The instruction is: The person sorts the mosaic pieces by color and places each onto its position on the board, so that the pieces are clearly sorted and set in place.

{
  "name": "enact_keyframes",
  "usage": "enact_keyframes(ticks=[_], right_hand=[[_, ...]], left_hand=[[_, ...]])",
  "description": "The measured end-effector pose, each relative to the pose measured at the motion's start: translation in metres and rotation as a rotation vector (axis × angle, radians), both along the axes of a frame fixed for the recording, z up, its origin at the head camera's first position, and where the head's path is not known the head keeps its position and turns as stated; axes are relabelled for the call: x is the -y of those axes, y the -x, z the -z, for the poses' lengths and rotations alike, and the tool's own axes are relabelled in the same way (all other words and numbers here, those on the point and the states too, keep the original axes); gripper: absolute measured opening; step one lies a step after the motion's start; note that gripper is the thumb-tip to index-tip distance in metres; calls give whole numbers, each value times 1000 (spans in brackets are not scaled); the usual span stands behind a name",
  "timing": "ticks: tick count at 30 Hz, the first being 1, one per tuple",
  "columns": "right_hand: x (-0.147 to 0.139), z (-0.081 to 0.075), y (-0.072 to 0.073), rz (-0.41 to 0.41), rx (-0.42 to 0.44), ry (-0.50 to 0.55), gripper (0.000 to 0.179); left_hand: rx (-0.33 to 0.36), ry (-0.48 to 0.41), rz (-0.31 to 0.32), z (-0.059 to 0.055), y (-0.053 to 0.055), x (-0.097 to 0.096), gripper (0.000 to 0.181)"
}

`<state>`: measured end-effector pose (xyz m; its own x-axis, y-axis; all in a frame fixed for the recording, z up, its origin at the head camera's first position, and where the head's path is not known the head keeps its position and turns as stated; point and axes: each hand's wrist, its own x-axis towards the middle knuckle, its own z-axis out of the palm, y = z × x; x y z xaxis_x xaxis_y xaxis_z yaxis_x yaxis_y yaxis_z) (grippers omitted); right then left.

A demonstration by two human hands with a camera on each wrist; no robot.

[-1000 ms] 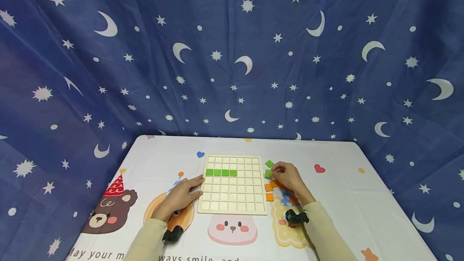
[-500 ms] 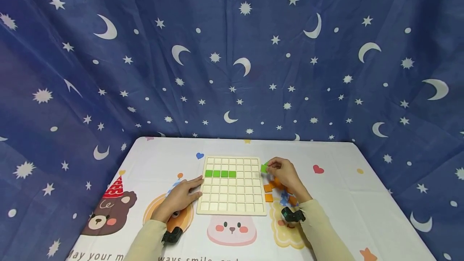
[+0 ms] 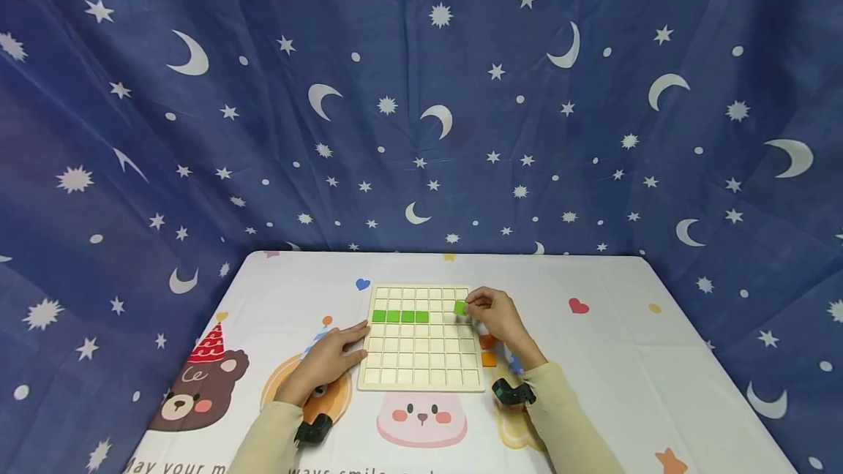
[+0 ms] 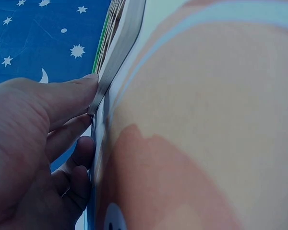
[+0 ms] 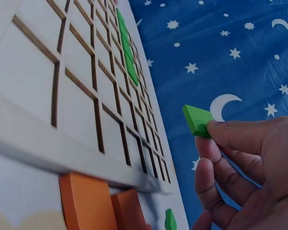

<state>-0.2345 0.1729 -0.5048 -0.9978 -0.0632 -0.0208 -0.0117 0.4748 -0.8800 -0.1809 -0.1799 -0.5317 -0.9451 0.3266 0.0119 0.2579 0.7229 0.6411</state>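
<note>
My right hand (image 3: 498,317) pinches a small green square tile (image 3: 460,307) between thumb and fingers. In the right wrist view that tile (image 5: 197,120) is raised and tilted, its near edge under the thumb. Below it, in the head view, is the right part of a pale wooden grid board (image 3: 413,346). A row of several green tiles (image 3: 401,316) fills cells from the board's left edge inward. My left hand (image 3: 327,357) lies along the left side of the board, fingers extended; in the left wrist view its thumb and fingertips touch the board's edge.
Orange tiles (image 3: 488,359) lie on the cloth just right of the board, partly covered by the right forearm. The right wrist view has another green tile (image 5: 170,219) near the board's edge. A starry blue curtain (image 3: 421,130) hangs behind the table.
My right hand has taken hold of a green tile beside the board, lifted it and carried it left over the grid. My left hand has stayed at the board's edge.
</note>
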Motion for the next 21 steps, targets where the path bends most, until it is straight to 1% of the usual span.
enact_keyframes(ticks=[3, 9, 15, 18, 21], right_hand=[[6, 1, 0, -4, 3, 5, 7], [16, 0, 0, -21, 13, 26, 7], [24, 1, 1, -57, 9, 13, 6], [27, 3, 1, -64, 4, 18, 6], [31, 5, 0, -64, -11, -3, 6]], left_hand=[[11, -5, -2, 0, 0, 0, 51], [3, -3, 5, -1, 0, 0, 51], [-9, -13, 8, -2, -1, 0, 51], [-3, -12, 2, -2, -1, 0, 50], [2, -10, -2, -2, -1, -1, 50]])
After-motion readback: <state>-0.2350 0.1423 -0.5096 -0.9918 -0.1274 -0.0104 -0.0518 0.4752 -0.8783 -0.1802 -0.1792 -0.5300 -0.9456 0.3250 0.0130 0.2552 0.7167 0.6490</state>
